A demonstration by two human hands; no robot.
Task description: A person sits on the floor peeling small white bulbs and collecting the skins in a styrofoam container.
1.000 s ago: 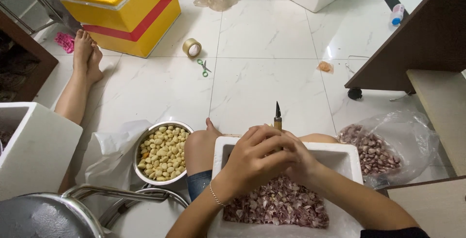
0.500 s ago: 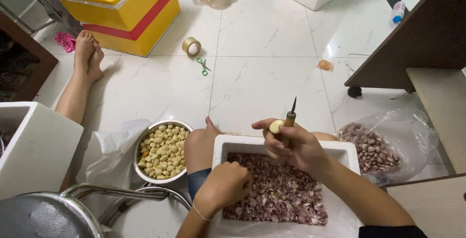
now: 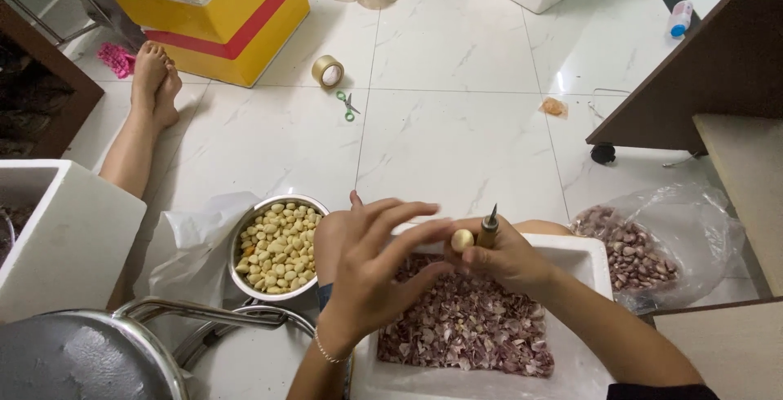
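My right hand (image 3: 510,257) grips a small pointed knife (image 3: 489,227), blade up, and pinches a pale peeled garlic clove (image 3: 462,240) against it. My left hand (image 3: 371,265) is raised beside it with fingers spread, fingertips almost touching the clove, holding nothing. Both hands hover over a white foam box (image 3: 591,257) filled with purple garlic skins (image 3: 465,327). To the left a steel bowl (image 3: 241,237) holds several peeled cloves.
A clear plastic bag of unpeeled garlic (image 3: 632,249) lies at right by a dark wooden cabinet (image 3: 701,66). A yellow foam box (image 3: 208,8), tape roll (image 3: 328,70) and small green scissors (image 3: 348,106) lie on the tiled floor. My leg (image 3: 143,123) stretches at left beside a white box (image 3: 69,237).
My left hand has lifted out of the skins box and come up to the clove with open fingers. My right hand keeps the knife and clove, slightly lower.
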